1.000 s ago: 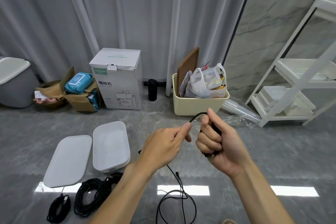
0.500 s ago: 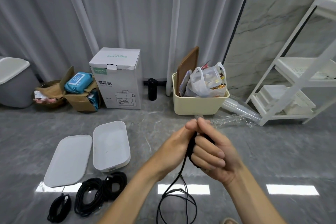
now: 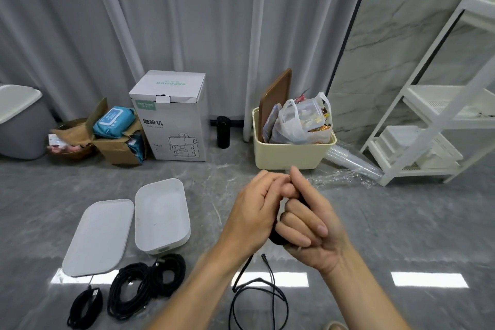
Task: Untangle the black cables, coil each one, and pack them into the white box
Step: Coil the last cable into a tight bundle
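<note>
A second ago the hands were apart with a short arc of cable stretched between them; now they are pressed together. The left hand [image 3: 255,214] curls against the right hand [image 3: 308,225], whose fingers wrap a small black bundle of cable [image 3: 277,238]. Most of that bundle is hidden inside the fists. Its loose end hangs down and loops on the glossy grey floor [image 3: 401,222], the loop [image 3: 258,300] cut off by the near edge. The white box [image 3: 160,211], smooth, rounded and open, lies on the floor to the left, its flat lid [image 3: 99,236] beside it. Near them lie two coiled black cables [image 3: 146,284], [image 3: 85,308].
</note>
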Available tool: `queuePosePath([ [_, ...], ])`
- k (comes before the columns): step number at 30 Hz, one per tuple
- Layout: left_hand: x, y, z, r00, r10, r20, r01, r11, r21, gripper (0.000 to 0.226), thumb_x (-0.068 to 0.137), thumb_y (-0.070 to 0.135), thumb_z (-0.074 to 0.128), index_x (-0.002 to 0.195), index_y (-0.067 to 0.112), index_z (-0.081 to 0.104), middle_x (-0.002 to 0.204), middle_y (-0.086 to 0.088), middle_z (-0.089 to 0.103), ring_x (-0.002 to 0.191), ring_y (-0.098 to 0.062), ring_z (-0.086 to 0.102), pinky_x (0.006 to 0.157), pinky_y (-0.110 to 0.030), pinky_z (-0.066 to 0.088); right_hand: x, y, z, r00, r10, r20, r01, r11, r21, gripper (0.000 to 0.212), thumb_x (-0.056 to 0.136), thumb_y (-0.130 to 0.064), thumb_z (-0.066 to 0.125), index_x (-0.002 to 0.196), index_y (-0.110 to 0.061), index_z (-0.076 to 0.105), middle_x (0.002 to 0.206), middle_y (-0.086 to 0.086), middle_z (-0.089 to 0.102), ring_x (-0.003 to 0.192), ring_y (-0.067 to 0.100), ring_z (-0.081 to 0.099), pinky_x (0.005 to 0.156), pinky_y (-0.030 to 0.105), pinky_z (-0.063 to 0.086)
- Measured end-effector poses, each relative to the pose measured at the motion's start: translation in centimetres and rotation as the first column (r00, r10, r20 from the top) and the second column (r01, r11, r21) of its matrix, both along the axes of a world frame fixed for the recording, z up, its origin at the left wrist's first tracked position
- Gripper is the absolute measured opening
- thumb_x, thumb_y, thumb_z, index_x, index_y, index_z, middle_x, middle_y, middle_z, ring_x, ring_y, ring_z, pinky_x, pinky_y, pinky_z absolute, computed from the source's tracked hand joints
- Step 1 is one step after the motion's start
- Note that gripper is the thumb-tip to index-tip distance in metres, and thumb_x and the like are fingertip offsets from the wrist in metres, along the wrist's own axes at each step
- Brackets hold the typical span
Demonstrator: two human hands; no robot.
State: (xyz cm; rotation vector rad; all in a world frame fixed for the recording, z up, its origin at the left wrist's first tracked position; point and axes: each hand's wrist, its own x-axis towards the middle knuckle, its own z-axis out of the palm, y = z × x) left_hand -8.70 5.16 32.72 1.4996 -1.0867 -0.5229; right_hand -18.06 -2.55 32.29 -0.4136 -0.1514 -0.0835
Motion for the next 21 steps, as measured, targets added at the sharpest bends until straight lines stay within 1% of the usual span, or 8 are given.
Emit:
queuePosePath([
  [4, 0.18, 0.30, 0.42, 0.968, -0.091, -0.233, 0.099, 0.995, 0.021, 0.028, 0.105, 0.026, 0.044, 0.104, 0.030, 0.072, 0.104, 0.002, 0.071, 0.100, -0.008, 0.065, 0.088, -0.020, 0.048, 0.22, 0.13, 0.19, 0.997, 0.014, 0.072, -0.019, 0.997, 0.070, 0.061, 0.108, -0.040, 0.031, 0.113, 0.013, 0.061, 0.037, -0.001, 0.022, 0.031, 0.010, 0.019, 0.045, 0.025, 0.037],
  [5, 0.26, 0.38, 0.50, 0.947, -0.132, -0.292, 0.151, 0.988, 0.042, 0.029, 0.105, 0.030, 0.043, 0.106, 0.026, 0.071, 0.103, -0.007, 0.071, 0.096, -0.014, 0.066, 0.085, -0.025, 0.051, 0.17, 0.06, 0.27, 0.996, 0.014, 0.091, -0.022, 0.996, 0.091, 0.063, 0.108, -0.042, 0.030, 0.117, 0.013, 0.059, 0.038, -0.001, 0.022, 0.032, 0.009, 0.020, 0.045, 0.025, 0.038],
  [7, 0.29, 0.53, 0.46, 0.929, -0.192, -0.316, 0.232, 0.968, 0.094, 0.037, 0.101, 0.043, 0.040, 0.106, 0.019, 0.067, 0.086, -0.023, 0.062, 0.073, -0.022, 0.061, 0.063, -0.032, 0.052, 0.06, -0.21, 0.30, 0.993, 0.021, 0.115, -0.039, 0.987, 0.157, 0.068, 0.106, -0.046, 0.029, 0.121, 0.015, 0.058, 0.039, 0.000, 0.023, 0.033, 0.009, 0.020, 0.045, 0.028, 0.040],
  [9, 0.00, 0.56, 0.08, 0.946, -0.192, -0.261, 0.234, 0.962, 0.143, 0.037, 0.102, 0.049, 0.036, 0.099, 0.024, 0.063, 0.066, -0.013, 0.053, 0.055, -0.017, 0.053, 0.049, -0.032, 0.043, 0.04, -0.38, 0.23, 0.992, 0.029, 0.120, -0.054, 0.976, 0.212, 0.073, 0.105, -0.050, 0.029, 0.122, 0.015, 0.057, 0.038, 0.000, 0.023, 0.032, 0.009, 0.020, 0.044, 0.029, 0.040],
  [11, -0.29, 0.48, -0.22, 0.972, -0.146, -0.182, 0.176, 0.971, 0.161, 0.038, 0.103, 0.050, 0.033, 0.094, 0.024, 0.058, 0.059, 0.007, 0.049, 0.051, -0.011, 0.046, 0.049, -0.036, 0.037, 0.12, -0.34, 0.12, 0.994, 0.023, 0.110, -0.048, 0.972, 0.230, 0.073, 0.104, -0.051, 0.029, 0.124, 0.014, 0.056, 0.038, 0.000, 0.023, 0.032, 0.009, 0.020, 0.043, 0.029, 0.041],
  [16, -0.41, 0.43, -0.19, 0.988, -0.125, -0.090, 0.137, 0.981, 0.138, 0.038, 0.099, 0.047, 0.033, 0.099, 0.020, 0.060, 0.079, -0.011, 0.063, 0.075, -0.028, 0.058, 0.074, -0.053, 0.047, 0.06, -0.25, 0.21, 0.999, -0.005, 0.054, -0.005, 0.983, 0.185, 0.058, 0.109, -0.034, 0.029, 0.123, 0.014, 0.058, 0.040, 0.000, 0.022, 0.031, 0.009, 0.018, 0.040, 0.027, 0.037],
  [18, -0.18, 0.58, -0.20, 0.982, -0.145, -0.117, 0.162, 0.975, 0.153, 0.034, 0.102, 0.045, 0.034, 0.106, 0.028, 0.063, 0.091, -0.005, 0.068, 0.089, -0.023, 0.063, 0.085, -0.048, 0.050, -0.08, -0.29, 0.28, 1.000, -0.005, 0.021, 0.001, 0.984, 0.176, 0.054, 0.109, -0.030, 0.030, 0.119, 0.014, 0.059, 0.040, 0.001, 0.022, 0.031, 0.009, 0.018, 0.037, 0.026, 0.030],
  [21, 0.02, 0.64, -0.13, 0.972, -0.142, -0.189, 0.168, 0.977, 0.131, 0.031, 0.106, 0.038, 0.035, 0.124, 0.040, 0.061, 0.115, 0.016, 0.068, 0.113, -0.001, 0.060, 0.101, -0.027, 0.045, -0.09, -0.20, 0.20, 1.000, 0.006, -0.015, -0.003, 0.983, 0.184, 0.054, 0.109, -0.034, 0.034, 0.112, 0.014, 0.060, 0.040, 0.002, 0.024, 0.031, 0.009, 0.018, 0.035, 0.024, 0.021],
])
